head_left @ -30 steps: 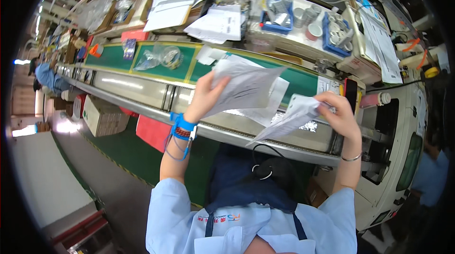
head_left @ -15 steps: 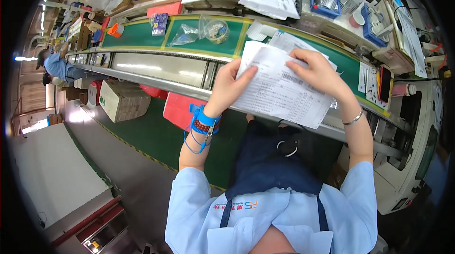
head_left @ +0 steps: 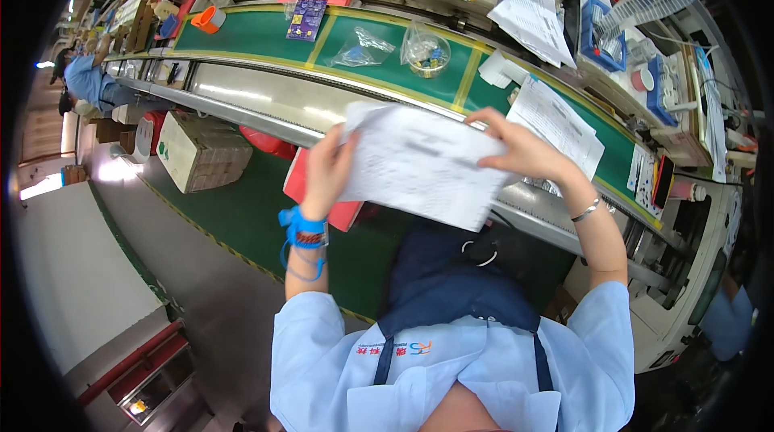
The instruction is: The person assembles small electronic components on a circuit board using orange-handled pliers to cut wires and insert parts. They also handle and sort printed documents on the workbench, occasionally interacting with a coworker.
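White printed sheets of paper (head_left: pixel 423 166) are held up over the near edge of the bench, blurred by motion. My left hand (head_left: pixel 329 170) grips their left edge, thumb in front and fingers partly hidden behind. At their upper right edge, my right hand (head_left: pixel 524 146) has its thumb over the front, with some fingers out of sight. A blue wrist strap (head_left: pixel 303 230) circles my left wrist and a silver bangle (head_left: pixel 587 209) my right. Other printed sheets (head_left: pixel 556 125) lie on the green bench mat just beyond my right hand.
On the green mat (head_left: pixel 250 33) stand an orange cup (head_left: pixel 208 20), a purple circuit board panel (head_left: pixel 306 19), a clear bag (head_left: pixel 363 49) and a round tub of small parts (head_left: pixel 426 54). Paper stacks and blue baskets (head_left: pixel 601 37) line the back. A phone (head_left: pixel 663 182) lies right.
Both hands have moved the sheets left and nearer to me, spreading farther apart. The sheets on the mat behind now show more fully. The view has shifted somewhat.
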Available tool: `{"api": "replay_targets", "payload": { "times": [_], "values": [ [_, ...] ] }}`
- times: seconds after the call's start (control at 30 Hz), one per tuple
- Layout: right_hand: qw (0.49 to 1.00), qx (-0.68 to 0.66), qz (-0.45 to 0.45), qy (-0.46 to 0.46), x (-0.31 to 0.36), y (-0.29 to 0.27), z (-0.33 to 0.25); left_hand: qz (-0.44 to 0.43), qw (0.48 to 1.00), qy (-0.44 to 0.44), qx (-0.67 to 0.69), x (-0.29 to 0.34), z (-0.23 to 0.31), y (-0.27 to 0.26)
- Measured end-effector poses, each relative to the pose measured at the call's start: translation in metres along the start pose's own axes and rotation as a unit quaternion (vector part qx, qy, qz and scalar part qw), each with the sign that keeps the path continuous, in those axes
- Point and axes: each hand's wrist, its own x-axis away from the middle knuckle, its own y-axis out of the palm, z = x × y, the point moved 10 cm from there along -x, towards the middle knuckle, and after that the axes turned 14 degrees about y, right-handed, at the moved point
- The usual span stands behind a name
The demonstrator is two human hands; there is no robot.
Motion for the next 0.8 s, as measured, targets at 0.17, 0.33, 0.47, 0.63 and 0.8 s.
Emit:
{"api": "replay_targets", "payload": {
  "times": [0.17, 0.33, 0.47, 0.63, 0.8],
  "values": [
    [0.994, 0.008, -0.021, 0.112, -0.1, 0.009, 0.086, 0.051, 0.964, -0.028, -0.26, 0.045, -0.023, -0.113],
    [0.94, 0.211, 0.262, 0.057, -0.201, -0.049, 0.092, 0.021, 0.968, -0.01, -0.25, 0.057, -0.021, -0.128],
    [0.861, 0.382, 0.27, 0.199, -0.243, -0.043, 0.091, -0.001, 0.97, -0.021, -0.242, 0.066, -0.021, -0.128],
    [0.848, 0.4, 0.298, 0.179, -0.253, -0.036, 0.085, -0.029, 0.965, -0.003, -0.259, 0.063, -0.028, -0.122],
    [0.853, 0.316, 0.408, 0.078, -0.195, -0.048, 0.037, -0.063, 0.968, 0.035, -0.239, 0.043, -0.017, -0.105]
  ]
}}
